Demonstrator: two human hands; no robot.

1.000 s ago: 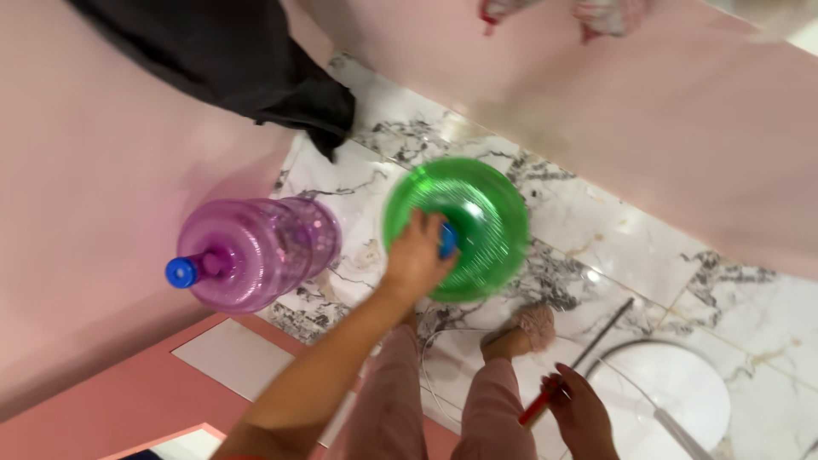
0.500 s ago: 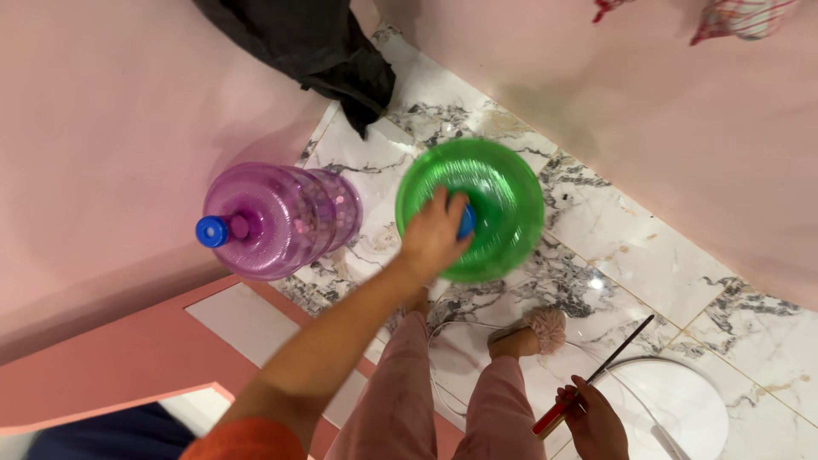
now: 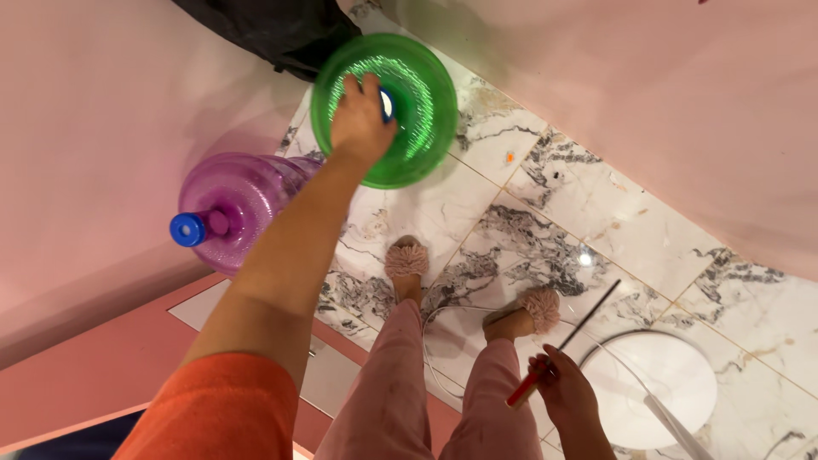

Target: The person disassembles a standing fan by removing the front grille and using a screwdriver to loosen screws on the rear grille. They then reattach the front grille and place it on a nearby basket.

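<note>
My left hand (image 3: 360,121) reaches down and grips the blue-capped neck of a large green water jug (image 3: 417,94) that stands on the marble floor (image 3: 545,221). A large purple water jug (image 3: 243,204) with a blue cap (image 3: 187,229) stands just to its left, against the pink wall. My right hand (image 3: 562,392) hangs low by my leg, closed around a thin red-handled stick (image 3: 558,345) with a dark rod pointing up and right.
A black cloth (image 3: 273,30) hangs above the jugs. My feet in fluffy pink slippers (image 3: 407,258) stand on the tiles. A round white object (image 3: 660,383) with a thin white cord lies at lower right. A pink ledge (image 3: 102,358) runs at lower left.
The view has swung so that the green jug sits higher and further left in the picture. My left hand stays on its neck. My right hand still holds the stick.
</note>
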